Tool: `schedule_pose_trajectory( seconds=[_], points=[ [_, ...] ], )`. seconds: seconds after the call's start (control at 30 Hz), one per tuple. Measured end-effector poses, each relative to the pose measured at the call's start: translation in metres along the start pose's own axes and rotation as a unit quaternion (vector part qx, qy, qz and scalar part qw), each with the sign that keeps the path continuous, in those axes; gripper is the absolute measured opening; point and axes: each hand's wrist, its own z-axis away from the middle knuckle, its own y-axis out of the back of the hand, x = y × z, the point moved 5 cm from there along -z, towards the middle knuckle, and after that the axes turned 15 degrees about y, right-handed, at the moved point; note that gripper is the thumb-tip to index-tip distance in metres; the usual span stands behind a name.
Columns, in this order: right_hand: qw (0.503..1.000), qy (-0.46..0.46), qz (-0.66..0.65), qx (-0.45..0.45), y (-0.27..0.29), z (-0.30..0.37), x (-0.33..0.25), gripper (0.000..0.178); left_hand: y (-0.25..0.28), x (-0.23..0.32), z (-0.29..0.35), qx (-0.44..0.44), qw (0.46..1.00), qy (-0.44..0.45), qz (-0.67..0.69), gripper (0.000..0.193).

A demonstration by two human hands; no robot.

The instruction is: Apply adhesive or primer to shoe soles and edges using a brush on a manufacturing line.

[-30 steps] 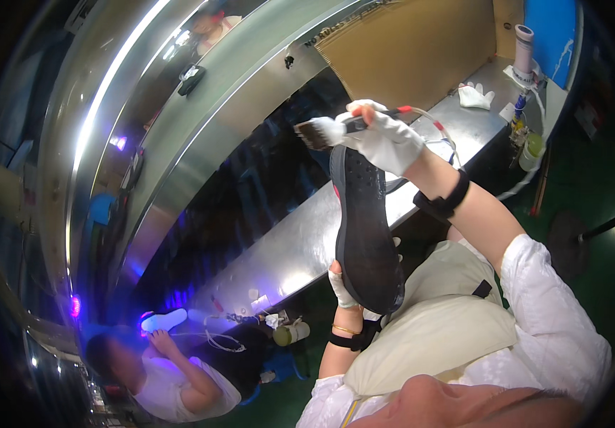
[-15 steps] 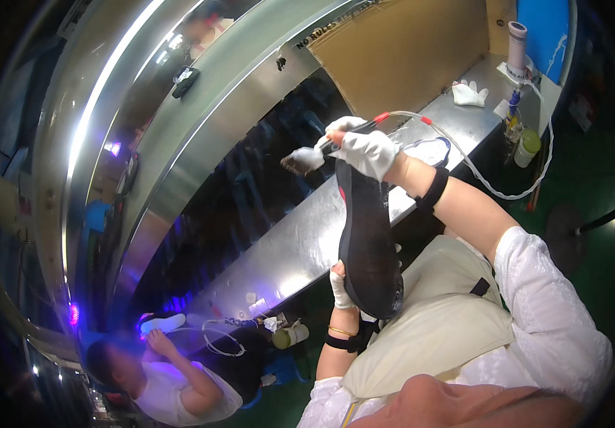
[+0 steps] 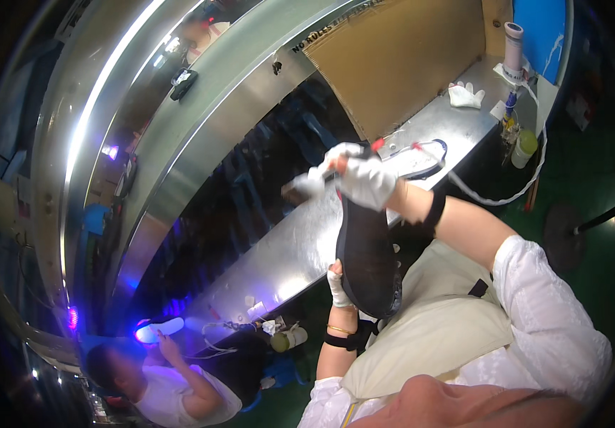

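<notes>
Two gloved hands, left hand (image 3: 338,284) gripping black shoe (image 3: 368,260), right hand (image 3: 364,182) brushing.

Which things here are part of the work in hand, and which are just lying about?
In hand:
- dark shoe, held from below by the left hand
- brush, in the gloved right hand

Lying about:
- white glove on the steel bench
- white cable
- yellow-capped bottle
- white tube

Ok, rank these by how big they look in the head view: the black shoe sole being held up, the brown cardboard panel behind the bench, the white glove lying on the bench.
1. Brown cardboard panel, largest.
2. Black shoe sole, though it sits nearer the camera, which inflates it.
3. White glove lying on the bench, clearly smallest.
</notes>
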Motion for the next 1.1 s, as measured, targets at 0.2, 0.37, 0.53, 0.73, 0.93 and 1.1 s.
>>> schedule_pose_trajectory(
  seconds=[0.2,0.37,0.53,0.73,0.93,1.1],
  points=[
    [0.378,0.305,0.842,-0.235,0.008,0.002,-0.016,0.017,-0.001,-0.003,0.002,0.018,1.000,-0.009,0.003,0.100],
    [0.898,0.138,0.417,-0.002,0.071,-0.016,-0.043,0.022,-0.008,0.002,0.007,-0.026,0.999,-0.020,0.021,0.105],
    [0.940,0.062,-0.273,0.197,0.046,-0.005,-0.059,0.013,-0.010,0.005,0.008,-0.007,0.999,-0.026,0.034,0.106],
    [0.948,0.018,-0.306,0.088,0.025,-0.002,-0.047,0.020,-0.002,0.004,0.005,-0.002,0.999,-0.036,0.015,0.102],
    [0.953,-0.027,-0.298,0.040,0.000,0.019,-0.013,0.018,0.009,0.001,0.007,0.007,1.000,-0.006,-0.015,0.105],
    [0.959,0.000,-0.284,0.009,0.004,0.008,-0.014,0.024,0.000,-0.001,0.009,-0.031,0.998,0.027,0.038,0.105]
  ],
)
